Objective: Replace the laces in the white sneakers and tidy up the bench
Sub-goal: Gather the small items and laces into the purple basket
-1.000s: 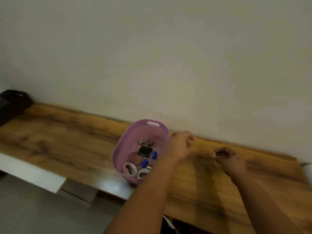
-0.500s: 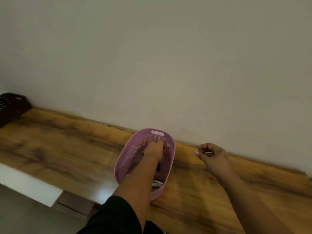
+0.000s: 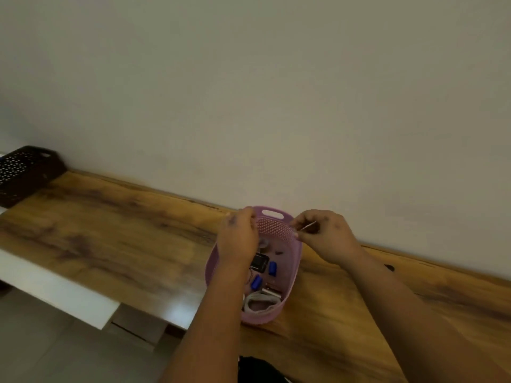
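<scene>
A lilac plastic basket (image 3: 290, 275) stands on the wooden bench (image 3: 110, 239) near the wall. Inside lie coiled white laces (image 3: 260, 301), two small blue pieces (image 3: 272, 268), a black square item (image 3: 260, 262) and other small bits. My left hand (image 3: 239, 236) hovers over the basket's left rim with its fingers curled away from the camera; whether it holds anything is hidden. My right hand (image 3: 325, 237) is at the basket's far right rim and pinches a small thin metal piece (image 3: 308, 226) between thumb and fingertips. No sneakers are in view.
A black perforated basket (image 3: 25, 172) sits at the bench's far left end against the wall. A small dark object (image 3: 389, 268) lies on the bench behind my right forearm. A white panel (image 3: 55, 288) runs below the bench's front edge.
My left hand has come up out of the basket to its left rim. My right hand has moved left to the basket's right rim, still pinching the thin piece.
</scene>
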